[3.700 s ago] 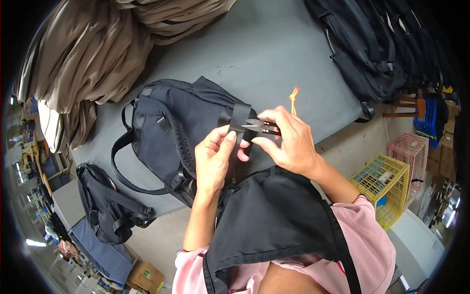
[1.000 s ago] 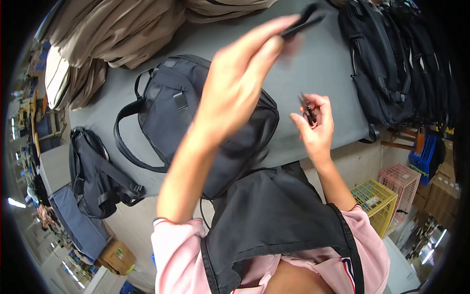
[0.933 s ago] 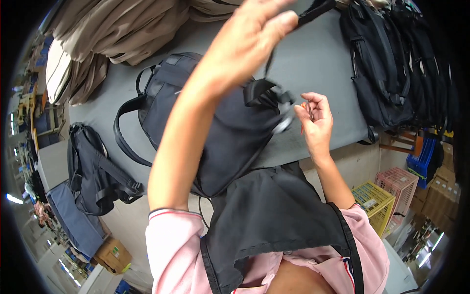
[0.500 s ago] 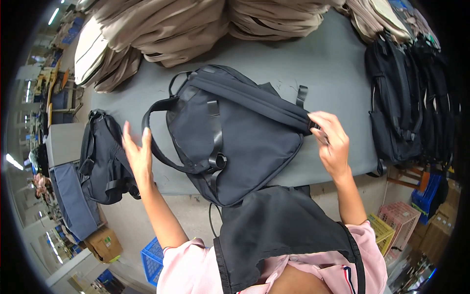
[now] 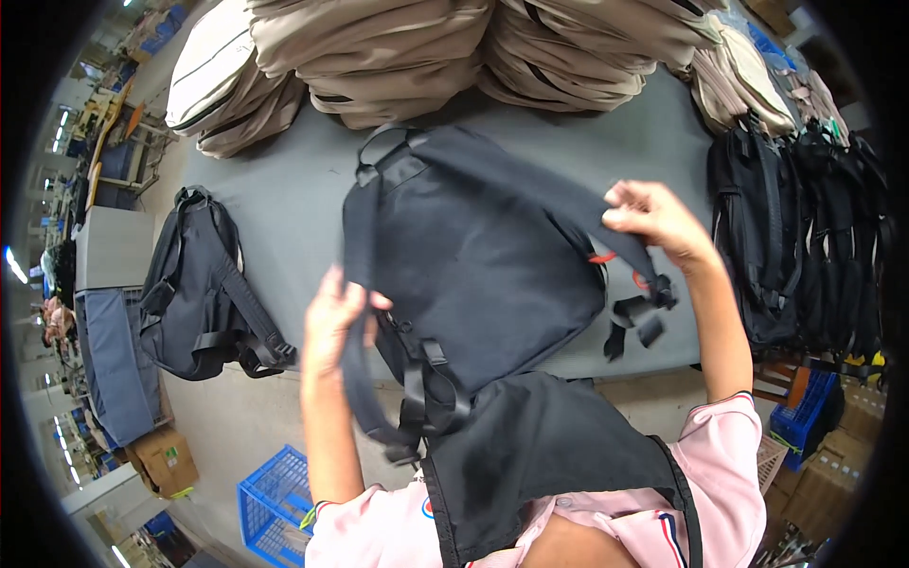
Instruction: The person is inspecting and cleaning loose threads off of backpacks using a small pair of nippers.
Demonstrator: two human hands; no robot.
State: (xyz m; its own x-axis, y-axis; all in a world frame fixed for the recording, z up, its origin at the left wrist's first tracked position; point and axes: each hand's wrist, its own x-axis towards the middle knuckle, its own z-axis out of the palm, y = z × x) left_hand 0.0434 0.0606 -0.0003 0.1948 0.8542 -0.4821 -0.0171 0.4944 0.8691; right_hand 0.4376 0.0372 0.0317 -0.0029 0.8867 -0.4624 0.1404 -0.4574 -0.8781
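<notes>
A black backpack [image 5: 473, 275] lies on the grey tabletop with its strap side up, its lower edge close to my dark apron. My left hand [image 5: 333, 327] is closed round its left shoulder strap [image 5: 360, 232], whose lower webbing and buckle dangle past the table's front edge. The right shoulder strap [image 5: 544, 187] is lifted off the bag, gripped by my right hand [image 5: 653, 216] near its lower end. Loose webbing with a black buckle [image 5: 658, 293] swings below that hand, blurred by motion. Two small red bits show beside the bag's right edge.
Tall stacks of beige bags [image 5: 398, 71] fill the far side of the table [image 5: 275, 180]. Another black backpack [image 5: 194, 284] rests at the left edge, several more black backpacks [image 5: 757, 237] at the right. A blue crate [image 5: 275, 492] stands on the floor lower left.
My left hand, free before, has moved right and taken hold of the left strap. The right strap has been raised, its webbing end now hanging loose. The backpack has turned more upright.
</notes>
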